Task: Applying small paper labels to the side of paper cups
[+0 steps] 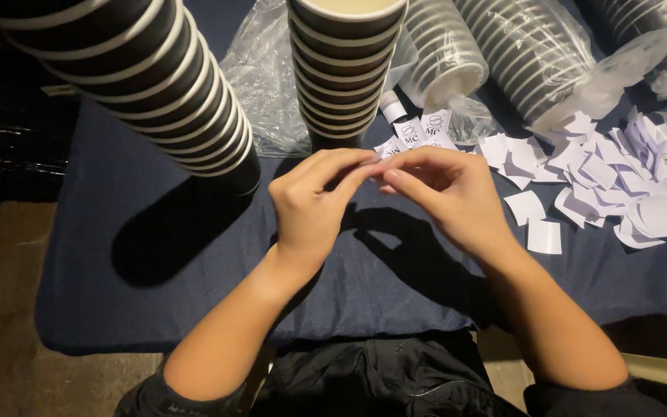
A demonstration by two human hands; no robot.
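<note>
While pinched, both hands (384, 189) pick sticker (380, 157)

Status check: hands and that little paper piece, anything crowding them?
Left hand and right hand pinch one small white sticker together. Cup stack stands just behind. Loose paper slips lie right.

The table (156, 286) has a dark blue cloth on it. The cloth looks soft and matt, not shiny.

The tall cup stack (345, 69) is made of paper cups. They are dark with pale rims, and they look smooth with a little shine. The leaning cup stack (156, 85) looks the same.

The bags (264, 85) around the lying cups are thin clear plastic. They are crinkly and shiny.

The white slips (619, 185) are thin paper, flat and matt. Some stickers (418, 131) look smooth.

The left hand (310, 201) and right hand (445, 193) pinch something small and papery.
</note>
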